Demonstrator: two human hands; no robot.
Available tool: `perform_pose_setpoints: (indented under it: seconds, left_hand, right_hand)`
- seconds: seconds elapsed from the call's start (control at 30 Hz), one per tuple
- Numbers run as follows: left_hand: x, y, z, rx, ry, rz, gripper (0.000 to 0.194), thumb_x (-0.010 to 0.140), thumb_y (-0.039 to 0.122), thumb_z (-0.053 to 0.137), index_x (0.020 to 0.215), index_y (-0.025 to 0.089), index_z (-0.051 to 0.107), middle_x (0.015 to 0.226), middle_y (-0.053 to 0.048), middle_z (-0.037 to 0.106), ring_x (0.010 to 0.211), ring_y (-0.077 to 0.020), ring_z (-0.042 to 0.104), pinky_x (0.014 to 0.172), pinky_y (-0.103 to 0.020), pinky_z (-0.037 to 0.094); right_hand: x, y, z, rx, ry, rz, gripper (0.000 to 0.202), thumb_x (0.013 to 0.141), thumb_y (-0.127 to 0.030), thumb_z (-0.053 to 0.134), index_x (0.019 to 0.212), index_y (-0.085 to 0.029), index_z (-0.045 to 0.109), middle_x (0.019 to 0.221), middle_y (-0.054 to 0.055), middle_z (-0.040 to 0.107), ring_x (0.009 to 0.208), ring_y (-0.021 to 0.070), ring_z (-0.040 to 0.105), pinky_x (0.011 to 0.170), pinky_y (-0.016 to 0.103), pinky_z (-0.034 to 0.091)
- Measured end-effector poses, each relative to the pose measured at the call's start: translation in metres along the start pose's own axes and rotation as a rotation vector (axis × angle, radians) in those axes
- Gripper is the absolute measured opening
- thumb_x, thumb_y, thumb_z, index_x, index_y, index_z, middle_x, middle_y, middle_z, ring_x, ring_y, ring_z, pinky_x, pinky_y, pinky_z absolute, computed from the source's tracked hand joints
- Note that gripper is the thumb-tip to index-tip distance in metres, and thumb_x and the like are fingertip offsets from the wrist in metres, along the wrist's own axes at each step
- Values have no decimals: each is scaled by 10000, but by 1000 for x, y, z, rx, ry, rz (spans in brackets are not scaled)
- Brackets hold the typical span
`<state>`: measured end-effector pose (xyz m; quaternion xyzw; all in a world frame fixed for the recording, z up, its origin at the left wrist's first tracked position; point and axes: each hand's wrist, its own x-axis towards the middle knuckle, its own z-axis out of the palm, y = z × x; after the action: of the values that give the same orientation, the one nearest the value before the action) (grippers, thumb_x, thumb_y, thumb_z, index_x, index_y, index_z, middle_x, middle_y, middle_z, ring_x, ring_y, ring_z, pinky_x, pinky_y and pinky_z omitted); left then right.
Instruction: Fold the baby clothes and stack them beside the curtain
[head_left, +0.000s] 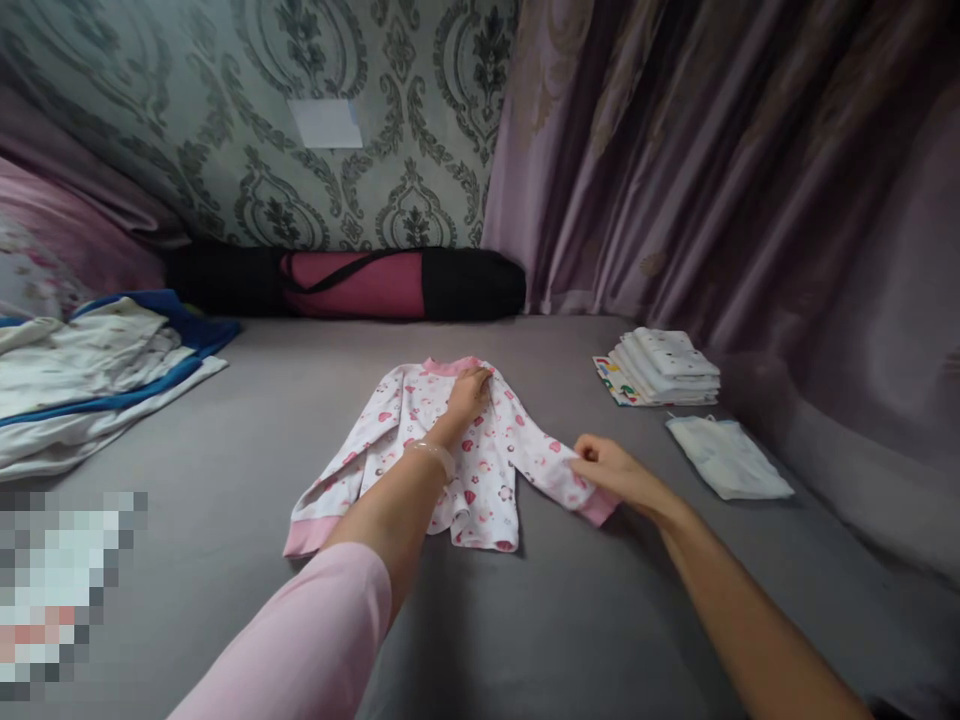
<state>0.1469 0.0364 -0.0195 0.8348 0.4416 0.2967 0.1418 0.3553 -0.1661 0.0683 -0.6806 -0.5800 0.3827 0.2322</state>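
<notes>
A small white shirt (487,460) with pink hearts, a pink collar and pink cuffs lies spread on the grey sheet, its sleeves out to both sides. My left hand (470,392) rests on the upper part of the shirt just below the collar, fingers extended over the fabric. Near the cuff of the right-side sleeve, my right hand (607,468) pinches the cloth between thumb and fingers. The left forearm, in a pink sleeve and with a clear bracelet, covers part of the shirt's front.
A folded stack of white cloths (664,368) and a flat white item (727,457) lie at the right. Rumpled clothes (97,360) are at the left. A black and maroon roll bag (360,284) lies along the patterned wall, beside purple curtains (637,150).
</notes>
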Motion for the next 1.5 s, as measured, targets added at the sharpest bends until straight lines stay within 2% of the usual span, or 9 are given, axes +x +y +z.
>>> perform_pose_setpoints:
  seconds: [0.27,0.37,0.5,0.63,0.73,0.97,1.2,1.37,1.5]
  left_hand:
    - [-3,6,0,34,8,0,367,923,215,394,1229,187,594,1227,-104,605,1157,-239,503,1012,-388,387]
    - [-3,8,-1,54,-12,3,364,936,258,410,1259,195,563,1243,-105,587,1170,-249,490,1023,-402,368]
    - [-4,12,-3,77,-16,15,359,938,278,425,1271,189,524,1241,-111,574,1149,-252,487,1023,-404,355]
    - [-6,16,-3,143,-41,10,331,946,343,426,1204,209,583,1211,-115,565,1130,-264,481,1008,-413,362]
    - [-8,19,-2,177,-50,-4,392,938,441,438,1237,239,592,1281,-123,513,1168,-293,456,1015,-452,355]
    - [-12,23,-5,195,-78,-1,705,777,734,509,1296,259,562,1342,-136,445,1216,-356,422,1039,-489,338]
    - [-12,25,-8,190,-108,-5,810,715,800,505,1311,253,557,1349,-147,434,1243,-367,409,1056,-492,330]
    - [-13,27,-10,168,-90,-7,800,711,794,522,1292,247,575,1333,-144,443,1240,-355,416,1055,-486,335]
    - [-12,27,-9,135,-52,-4,769,716,773,547,1252,225,608,1279,-147,475,1209,-337,437,1046,-463,350]
  right_hand:
    - [10,-4,-67,184,292,-4,357,684,-395,620,976,-204,546,684,-23,595,504,112,491,457,207,342]
    - [19,-2,-89,77,302,-104,386,708,-386,612,1053,-214,594,757,0,627,541,122,515,471,215,360]
    - [39,9,-112,-154,279,-175,217,746,-290,517,872,-209,674,728,21,626,612,159,563,536,250,423]
    - [60,21,-127,-409,321,-328,242,740,-152,455,764,-201,691,897,54,667,869,196,620,795,307,474]
    - [70,30,-133,-575,375,-284,280,772,-123,464,858,-204,718,977,65,672,966,212,608,890,331,446]
    - [83,53,-125,-823,286,12,231,842,-187,562,989,-232,734,1089,90,646,967,238,609,786,311,446]
    - [73,56,-94,-1210,274,-66,339,890,-75,445,1099,-186,688,1128,141,602,1065,261,534,812,329,397]
    - [76,33,-81,-1303,372,10,310,888,-87,427,970,-115,725,1113,189,622,1070,316,516,838,394,385]
    - [109,-5,-58,-1034,413,-124,297,914,-150,440,1023,-157,716,1087,151,669,1039,265,562,836,331,389]
